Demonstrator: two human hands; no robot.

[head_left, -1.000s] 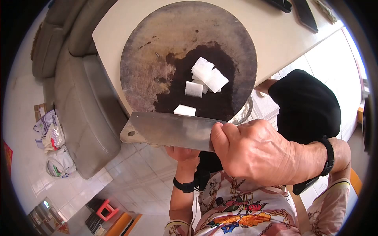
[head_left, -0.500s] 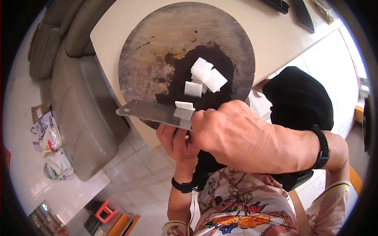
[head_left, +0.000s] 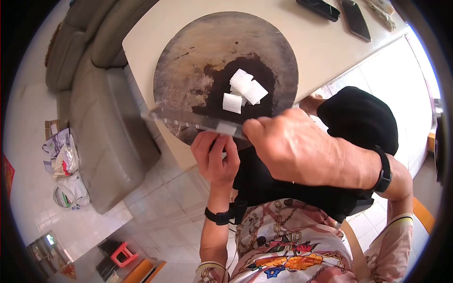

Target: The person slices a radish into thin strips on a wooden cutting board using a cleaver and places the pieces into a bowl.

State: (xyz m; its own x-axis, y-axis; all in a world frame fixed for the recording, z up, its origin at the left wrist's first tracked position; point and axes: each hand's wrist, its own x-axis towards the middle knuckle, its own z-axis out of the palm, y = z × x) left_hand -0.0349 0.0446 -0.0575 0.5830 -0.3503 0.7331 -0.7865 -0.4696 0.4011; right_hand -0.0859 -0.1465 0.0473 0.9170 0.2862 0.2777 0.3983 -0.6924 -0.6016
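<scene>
My right hand (head_left: 292, 148) grips the handle of a wide steel cleaver (head_left: 188, 120) held flat, blade pointing left over the near edge of a round, stained wooden chopping board (head_left: 188, 61). A white translucent chunk (head_left: 226, 128) lies on the blade. My left hand (head_left: 214, 158) is cupped, palm up, just under the blade and that chunk, fingers apart. Several more white chunks (head_left: 243, 89) lie in a wet dark patch on the board.
The board rests on a cream table (head_left: 325, 47) with two dark phones (head_left: 354, 14) at its far side. A grey sofa (head_left: 89, 122) stands left of the table. Bags lie on the tiled floor (head_left: 63, 174). A black bag (head_left: 363, 122) hangs at my front.
The cleaver turned from upright to flat and slid under one white chunk, lifting it off the board's near edge. My left hand rose to cup beneath the blade.
</scene>
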